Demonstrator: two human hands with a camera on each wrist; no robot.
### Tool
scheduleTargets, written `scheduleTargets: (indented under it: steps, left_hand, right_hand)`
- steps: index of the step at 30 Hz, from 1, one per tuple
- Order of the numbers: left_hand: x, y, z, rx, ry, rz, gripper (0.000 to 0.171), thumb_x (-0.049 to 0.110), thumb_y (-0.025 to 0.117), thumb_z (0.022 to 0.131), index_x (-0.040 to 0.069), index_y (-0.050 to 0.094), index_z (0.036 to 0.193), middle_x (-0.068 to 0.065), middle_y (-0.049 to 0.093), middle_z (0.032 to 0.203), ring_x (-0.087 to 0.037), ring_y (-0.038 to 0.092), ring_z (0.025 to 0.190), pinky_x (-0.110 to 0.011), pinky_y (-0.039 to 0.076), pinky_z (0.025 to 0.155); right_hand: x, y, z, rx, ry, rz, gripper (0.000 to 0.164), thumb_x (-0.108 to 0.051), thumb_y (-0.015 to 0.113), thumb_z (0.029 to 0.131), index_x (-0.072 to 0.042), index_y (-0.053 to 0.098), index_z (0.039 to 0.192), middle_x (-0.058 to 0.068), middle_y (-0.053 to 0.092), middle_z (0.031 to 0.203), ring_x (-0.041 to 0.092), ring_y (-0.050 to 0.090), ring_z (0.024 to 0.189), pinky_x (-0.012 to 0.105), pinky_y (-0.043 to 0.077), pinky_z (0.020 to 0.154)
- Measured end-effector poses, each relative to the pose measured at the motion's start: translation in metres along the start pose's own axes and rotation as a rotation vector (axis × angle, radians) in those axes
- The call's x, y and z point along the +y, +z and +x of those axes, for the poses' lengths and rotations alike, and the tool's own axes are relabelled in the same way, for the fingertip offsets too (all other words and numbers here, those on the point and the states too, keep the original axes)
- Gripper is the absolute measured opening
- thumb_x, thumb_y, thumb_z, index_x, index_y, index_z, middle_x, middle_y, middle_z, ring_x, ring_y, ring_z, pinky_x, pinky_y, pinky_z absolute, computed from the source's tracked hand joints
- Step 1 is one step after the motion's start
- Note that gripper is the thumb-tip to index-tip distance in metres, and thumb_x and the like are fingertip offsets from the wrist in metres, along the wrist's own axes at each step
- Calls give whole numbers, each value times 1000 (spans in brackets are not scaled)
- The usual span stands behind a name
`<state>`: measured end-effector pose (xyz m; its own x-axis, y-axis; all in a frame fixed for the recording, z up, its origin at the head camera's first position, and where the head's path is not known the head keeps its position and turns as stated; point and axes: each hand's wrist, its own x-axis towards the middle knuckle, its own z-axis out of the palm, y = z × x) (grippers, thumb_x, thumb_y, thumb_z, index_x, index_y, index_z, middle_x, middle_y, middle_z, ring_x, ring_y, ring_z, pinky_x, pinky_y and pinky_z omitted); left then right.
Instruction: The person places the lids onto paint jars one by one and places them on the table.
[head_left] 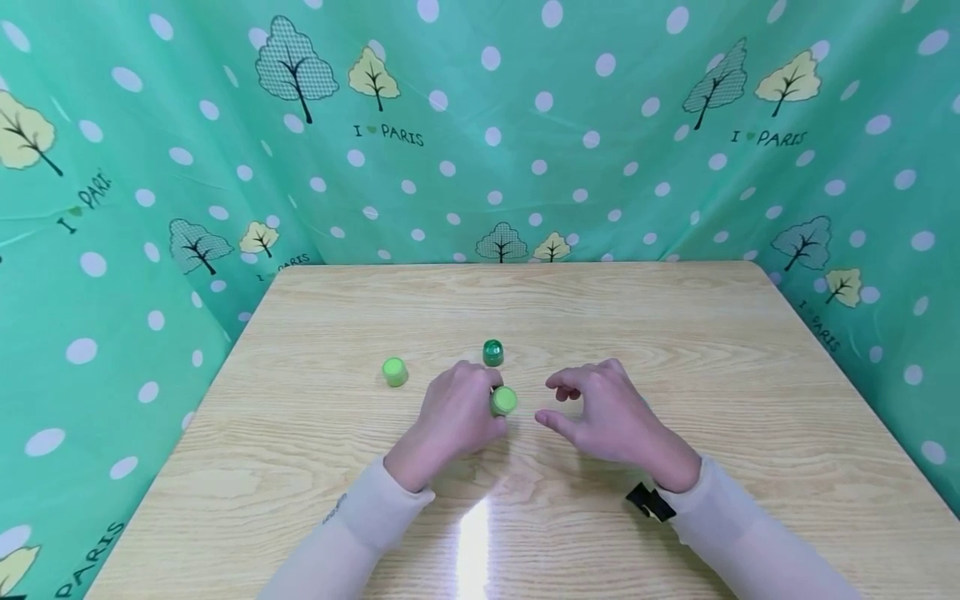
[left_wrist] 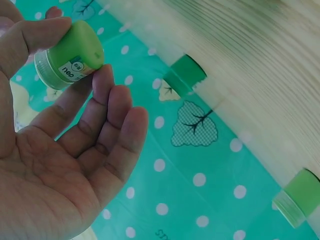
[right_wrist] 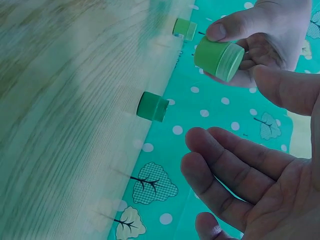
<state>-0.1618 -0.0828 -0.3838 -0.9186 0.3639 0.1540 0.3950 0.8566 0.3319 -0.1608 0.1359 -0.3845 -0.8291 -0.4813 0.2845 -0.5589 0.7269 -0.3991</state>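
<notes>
My left hand (head_left: 462,408) pinches a small light green paint jar (head_left: 505,401) between thumb and fingertips above the table. In the left wrist view that jar (left_wrist: 80,52) shows a partly readable label and a clear band at one end. My right hand (head_left: 611,412) hovers to its right, apart from it, with fingers loosely bent and nothing held; the right wrist view shows this hand (right_wrist: 260,185) with a gap between thumb and fingers. A dark green jar (head_left: 492,352) stands just beyond the left hand. Another light green jar (head_left: 394,372) stands to the left.
The light wooden table (head_left: 675,333) has a glare patch (head_left: 473,550) near its front. A green dotted curtain (head_left: 510,150) hangs behind and at both sides. A black clip-like piece (head_left: 651,502) sits at the right sleeve's cuff.
</notes>
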Motion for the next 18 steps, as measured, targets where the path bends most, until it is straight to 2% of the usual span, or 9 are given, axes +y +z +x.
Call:
scheduleTargets:
  steps: [6,14,18]
  left_hand:
    - [-9,-4,-2,-9,-49,1,20,16,76,62,17,66,80,7,53,71,-12,49,68,-26,40,54]
    - [-25,-9,-3,-3,-77,-27,18,12,74,63,14,65,78,6,52,64,-12,46,58,-25,38,50]
    - [-32,-12,0,-18,-95,-7,19,13,76,65,12,66,81,5,53,65,-13,46,57,-26,38,50]
  right_hand:
    - [3,-2,-2,-11,14,-9,41,-43,76,77,-12,71,103,-6,68,84,6,57,75,38,33,83]
    - [7,-4,-5,-24,21,-26,44,-44,76,77,-11,70,105,-5,69,87,9,59,78,38,33,84]
    - [7,-5,-7,-27,21,-30,45,-44,76,77,-11,70,106,-3,69,87,11,60,79,39,33,85]
